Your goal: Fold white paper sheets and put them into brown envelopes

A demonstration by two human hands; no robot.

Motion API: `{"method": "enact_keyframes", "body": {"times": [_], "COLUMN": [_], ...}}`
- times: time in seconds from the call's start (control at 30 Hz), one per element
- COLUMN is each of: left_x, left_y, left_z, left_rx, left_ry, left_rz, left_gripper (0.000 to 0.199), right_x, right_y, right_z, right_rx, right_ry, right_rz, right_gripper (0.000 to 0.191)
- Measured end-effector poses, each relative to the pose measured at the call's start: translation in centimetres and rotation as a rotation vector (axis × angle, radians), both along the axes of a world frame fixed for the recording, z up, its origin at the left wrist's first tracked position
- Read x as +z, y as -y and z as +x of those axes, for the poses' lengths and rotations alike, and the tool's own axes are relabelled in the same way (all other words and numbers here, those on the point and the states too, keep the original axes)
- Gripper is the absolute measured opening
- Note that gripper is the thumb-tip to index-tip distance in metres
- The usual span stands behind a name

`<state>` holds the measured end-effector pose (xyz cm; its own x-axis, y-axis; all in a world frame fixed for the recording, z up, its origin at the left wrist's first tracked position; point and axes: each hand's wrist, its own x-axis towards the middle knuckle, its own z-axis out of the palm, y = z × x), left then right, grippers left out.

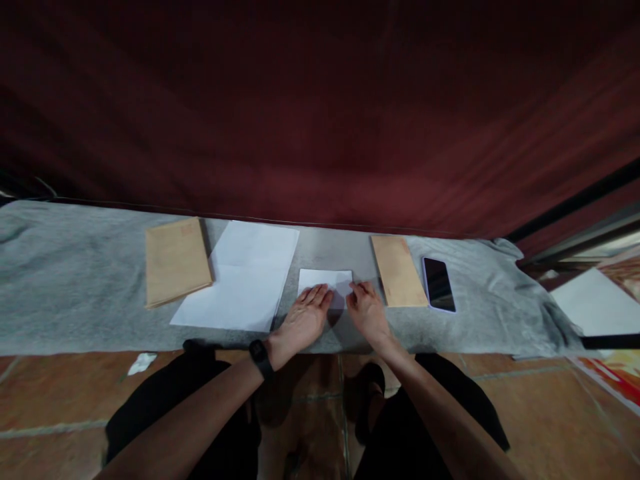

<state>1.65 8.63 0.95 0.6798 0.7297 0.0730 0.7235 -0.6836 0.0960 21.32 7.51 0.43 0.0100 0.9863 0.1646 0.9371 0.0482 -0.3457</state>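
Note:
A small folded white sheet of paper (325, 277) lies flat on the grey cloth between my hands. My left hand (309, 313) rests on its left part with the fingers stretched out. At the paper's right edge, my right hand (367, 308) has its fingers curled and pressed together on the sheet. Larger white sheets (245, 267) lie to the left, partly under a stack of brown envelopes (176, 260). Just right of my right hand is a single pile of brown envelopes (399, 270); whether it is one or more I cannot tell.
A phone with a purple edge (440, 285) lies right of the envelopes. The grey cloth (75, 280) covers a narrow bench before a dark red curtain (320, 133). White board (597, 303) and a black bar (610, 341) stand at the right. A crumpled tissue (142, 363) lies on the tiled floor.

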Motion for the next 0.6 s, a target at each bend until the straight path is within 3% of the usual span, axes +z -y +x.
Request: {"method": "enact_keyframes", "body": {"times": [0.13, 0.27, 0.4, 0.6], "left_x": [-1.3, -3.0, -3.7, -3.2], "left_y": [-0.5, -0.8, -1.1, -1.5], "left_z": [1.6, 2.9, 3.1, 1.8], "left_rx": [0.091, 0.139, 0.181, 0.217], "left_ry": [0.096, 0.102, 0.098, 0.114], "left_rz": [0.005, 0.029, 0.056, 0.056], "left_gripper": [0.052, 0.058, 0.06, 0.061], "right_x": [-0.7, -2.0, -3.1, -3.8], "right_y": [-1.0, -1.5, -1.3, -0.6], "right_z": [-0.8, -2.6, -3.2, -2.1], "right_rx": [0.133, 0.263, 0.226, 0.193], "right_ry": [-0.08, -0.045, 0.064, 0.168], "right_rz": [0.089, 0.03, 0.04, 0.147], "right_gripper": [0.046, 0.054, 0.055, 0.054]}}
